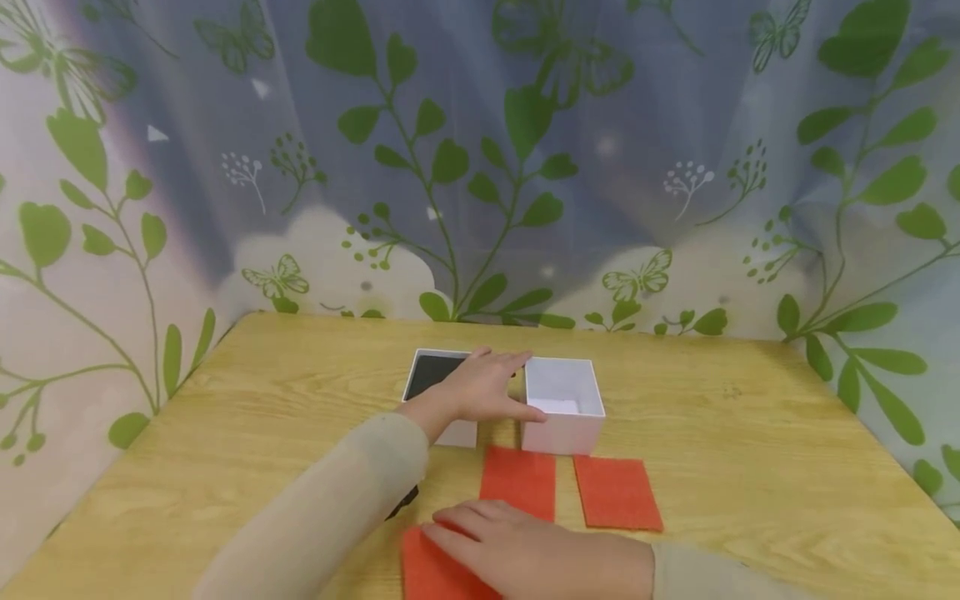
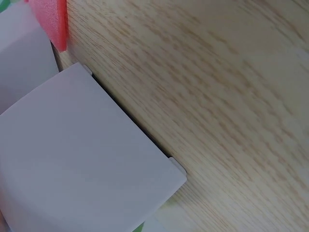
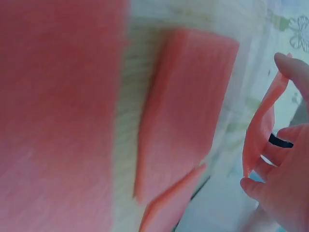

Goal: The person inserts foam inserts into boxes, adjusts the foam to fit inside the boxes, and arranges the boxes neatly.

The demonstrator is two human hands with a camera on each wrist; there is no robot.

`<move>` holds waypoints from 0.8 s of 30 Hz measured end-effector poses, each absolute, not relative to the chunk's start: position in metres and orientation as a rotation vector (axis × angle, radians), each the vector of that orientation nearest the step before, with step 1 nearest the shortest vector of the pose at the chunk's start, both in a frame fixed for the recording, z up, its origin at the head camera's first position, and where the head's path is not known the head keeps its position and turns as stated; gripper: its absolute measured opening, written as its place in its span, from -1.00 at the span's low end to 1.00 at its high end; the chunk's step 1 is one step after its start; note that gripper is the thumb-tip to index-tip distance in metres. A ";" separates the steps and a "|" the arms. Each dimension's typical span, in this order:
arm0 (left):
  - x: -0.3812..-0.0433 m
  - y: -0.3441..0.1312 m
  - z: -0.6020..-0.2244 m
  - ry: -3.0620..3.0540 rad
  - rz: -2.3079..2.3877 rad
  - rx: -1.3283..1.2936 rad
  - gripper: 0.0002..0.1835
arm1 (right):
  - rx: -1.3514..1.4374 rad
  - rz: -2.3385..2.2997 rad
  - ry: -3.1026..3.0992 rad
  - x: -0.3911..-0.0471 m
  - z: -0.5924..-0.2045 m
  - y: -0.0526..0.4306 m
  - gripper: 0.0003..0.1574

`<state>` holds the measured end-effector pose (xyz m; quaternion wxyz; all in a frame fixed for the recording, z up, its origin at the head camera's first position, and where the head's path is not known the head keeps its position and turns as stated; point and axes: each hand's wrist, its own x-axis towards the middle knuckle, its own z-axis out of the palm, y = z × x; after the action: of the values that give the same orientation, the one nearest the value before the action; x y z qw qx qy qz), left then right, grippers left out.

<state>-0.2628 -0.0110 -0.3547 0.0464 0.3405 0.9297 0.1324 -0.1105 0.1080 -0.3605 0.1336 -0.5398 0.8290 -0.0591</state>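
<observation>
Two white open boxes stand side by side, the right box [image 1: 564, 433] hollow with a white bottom, the left box [image 1: 456, 433] with a dark interior. My left hand [image 1: 483, 387] spans the right box's left side, thumb at its front corner and fingers at its back corner. My right hand [image 1: 532, 546] is near the front, holding a red foam sheet [image 1: 442, 571]. In the right wrist view that thin sheet [image 3: 258, 130] bends between the fingertips. The left wrist view shows the left box's white side [image 2: 87, 150] up close, with little of the hand.
Two more red sheets lie in front of the boxes, one in the middle [image 1: 517, 479] and one at right [image 1: 618, 493]. A small black object [image 1: 403, 502] shows beside the left sleeve. A patterned curtain [image 1: 480, 167] hangs behind the wooden table [image 1: 750, 467].
</observation>
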 end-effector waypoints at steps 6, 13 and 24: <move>-0.264 -0.011 -0.354 2.842 0.413 1.042 0.05 | -1.516 -0.167 2.508 -0.111 -0.351 0.135 0.06; -0.264 -0.010 -0.354 2.839 0.400 1.047 0.05 | -1.386 -0.239 2.596 -0.115 -0.344 0.160 0.10; -0.262 -0.010 -0.353 2.834 0.404 1.019 0.00 | -1.345 -0.374 2.786 -0.139 -0.336 0.200 0.15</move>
<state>-0.2625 -0.0099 -0.3531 0.0515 0.3349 0.9314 0.1328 -0.1388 0.1998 -0.3362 0.0127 -0.4317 0.8939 -0.1201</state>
